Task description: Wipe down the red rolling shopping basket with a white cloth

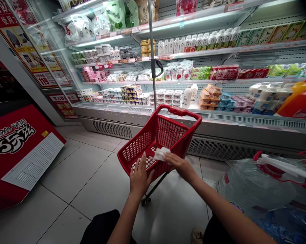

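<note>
A red plastic shopping cart [140,145] with a slotted basket stands before me, its red handle [184,112] on the far side. My left hand [139,176] rests on the near rim of the basket, fingers stretched out and thumb apart. In my right hand [179,165] is a crumpled white wipe [161,153], held at the fingertips over the near right side of the basket. I cannot tell whether the wipe touches the plastic. No goods show inside the basket.
A refrigerated shelf unit [109,110] with dairy goods runs behind the cart. Large clear water bottles [254,189] with red handles stand close at the right. A red freezer cabinet [41,130] is at the left. Pale tiles [74,176] cover the floor.
</note>
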Action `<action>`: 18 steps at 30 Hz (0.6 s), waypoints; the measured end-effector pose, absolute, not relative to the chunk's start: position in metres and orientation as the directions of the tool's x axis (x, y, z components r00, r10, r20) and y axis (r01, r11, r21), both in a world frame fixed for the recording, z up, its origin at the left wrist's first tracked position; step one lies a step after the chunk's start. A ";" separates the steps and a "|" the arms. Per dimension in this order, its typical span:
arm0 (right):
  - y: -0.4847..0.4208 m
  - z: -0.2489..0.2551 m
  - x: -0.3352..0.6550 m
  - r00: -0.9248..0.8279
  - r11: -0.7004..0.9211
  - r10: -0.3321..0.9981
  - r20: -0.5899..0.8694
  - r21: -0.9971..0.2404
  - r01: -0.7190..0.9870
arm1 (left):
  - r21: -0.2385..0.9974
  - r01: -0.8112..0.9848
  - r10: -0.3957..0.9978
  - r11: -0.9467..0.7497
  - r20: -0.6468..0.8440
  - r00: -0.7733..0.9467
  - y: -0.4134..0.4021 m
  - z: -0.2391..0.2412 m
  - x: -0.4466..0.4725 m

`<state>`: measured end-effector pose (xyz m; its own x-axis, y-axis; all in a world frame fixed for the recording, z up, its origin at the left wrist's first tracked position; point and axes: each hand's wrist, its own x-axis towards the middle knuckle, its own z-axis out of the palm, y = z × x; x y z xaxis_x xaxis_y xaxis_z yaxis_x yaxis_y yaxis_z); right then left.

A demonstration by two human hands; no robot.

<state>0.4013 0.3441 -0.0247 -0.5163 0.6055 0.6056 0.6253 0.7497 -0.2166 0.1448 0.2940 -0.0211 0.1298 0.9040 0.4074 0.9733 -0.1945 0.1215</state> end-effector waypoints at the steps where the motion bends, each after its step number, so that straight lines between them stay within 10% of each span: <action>1: 0.352 -0.023 0.415 -0.471 0.713 0.634 0.613 -0.228 0.663 | 0.126 0.973 0.904 -0.191 0.409 0.125 0.294 -0.021 0.145; 18: 0.364 -0.019 0.420 -0.441 0.669 0.677 0.590 -0.244 0.702 | 0.101 0.978 0.912 -0.184 0.389 0.131 0.294 -0.019 0.148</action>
